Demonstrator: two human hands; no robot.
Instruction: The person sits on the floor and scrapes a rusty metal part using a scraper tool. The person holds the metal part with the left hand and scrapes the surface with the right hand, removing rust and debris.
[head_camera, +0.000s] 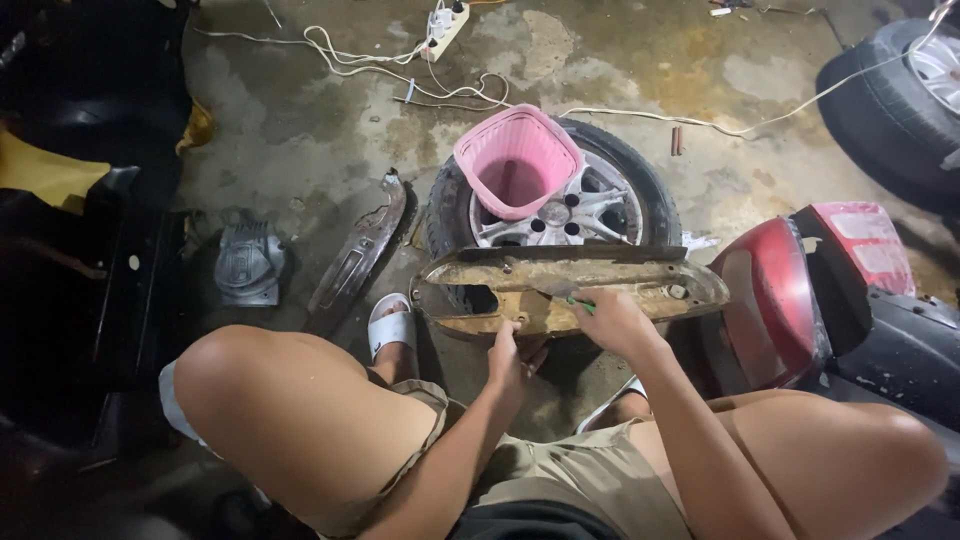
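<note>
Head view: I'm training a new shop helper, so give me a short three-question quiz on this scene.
1. True or false: the pink basket sits on the wheel lying flat on the floor.
2. Which of the hands holds something small and green against the rusty cover? A) left hand B) right hand
3. Fill in: the red scooter body lies to the person's ____ side.

Key: 1 true. 2 B; what the green item is cannot be told. 3 right.
</note>
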